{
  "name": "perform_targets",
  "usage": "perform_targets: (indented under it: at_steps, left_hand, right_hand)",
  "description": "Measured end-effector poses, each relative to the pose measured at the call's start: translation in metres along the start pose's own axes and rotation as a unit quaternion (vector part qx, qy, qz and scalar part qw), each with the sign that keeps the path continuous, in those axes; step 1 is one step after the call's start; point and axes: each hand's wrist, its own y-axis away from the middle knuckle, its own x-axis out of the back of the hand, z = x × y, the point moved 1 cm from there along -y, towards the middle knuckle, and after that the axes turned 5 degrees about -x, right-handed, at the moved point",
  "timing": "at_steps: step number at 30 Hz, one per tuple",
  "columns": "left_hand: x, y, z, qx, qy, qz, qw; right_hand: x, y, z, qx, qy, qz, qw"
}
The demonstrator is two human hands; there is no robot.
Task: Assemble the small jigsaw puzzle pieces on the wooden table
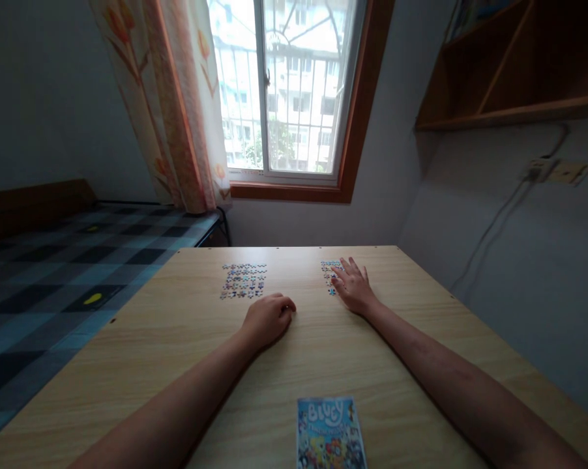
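Observation:
My right hand point(353, 286) lies with fingers spread over the right side of a small group of jigsaw puzzle pieces point(332, 275), covering part of it. Whether its fingertips press on a piece is too small to tell. My left hand point(269, 319) rests on the tabletop with its fingers curled in; what they hold, if anything, is hidden. Just beyond and to the left of it, a larger set of jigsaw pieces point(244, 281) is laid out in rows, with small gaps between them.
The pale wooden table point(396, 384) ends below the window point(294, 91). Near me lies a blue box point(329, 433) marked "Bluey". To the left stands a bed with a checked cover point(98, 273). A wooden shelf point(509, 111) hangs on the right wall above a cable and socket.

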Motion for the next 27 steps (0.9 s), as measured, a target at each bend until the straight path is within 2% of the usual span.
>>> perform_targets:
  at_steps: [6,13,17,19,21,23,25,27]
  left_hand:
    - [-0.003,0.0,-0.004,-0.002,0.0,0.006,1.0]
    - [-0.002,0.002,-0.005,-0.015,0.009,0.032,0.999]
    - [-0.001,0.007,0.001,-0.085,0.024,0.086,0.992]
    - [0.007,0.008,0.011,-0.137,0.045,0.127,0.981]
    - [0.028,0.01,0.03,-0.191,0.08,0.186,0.96]
    - [0.062,0.017,0.059,-0.248,0.116,0.26,0.926]
    - [0.105,0.036,0.091,-0.305,0.149,0.34,0.877]
    - [0.145,0.068,0.118,-0.343,0.139,0.403,0.837]
  right_hand:
    - [-0.009,-0.006,0.01,-0.05,-0.043,0.065,0.996]
    - [-0.016,-0.013,0.023,-0.136,-0.1,0.164,0.972]
    - [-0.013,-0.006,0.024,-0.163,-0.11,0.201,0.959]
    - [-0.012,0.002,0.022,-0.167,-0.115,0.211,0.956]
    - [-0.01,0.012,0.019,-0.162,-0.119,0.216,0.956]
    - [-0.007,0.023,0.018,-0.153,-0.122,0.219,0.956]
    - [-0.003,0.031,0.017,-0.148,-0.123,0.223,0.956]
    - [0.0,0.035,0.018,-0.151,-0.123,0.225,0.955]
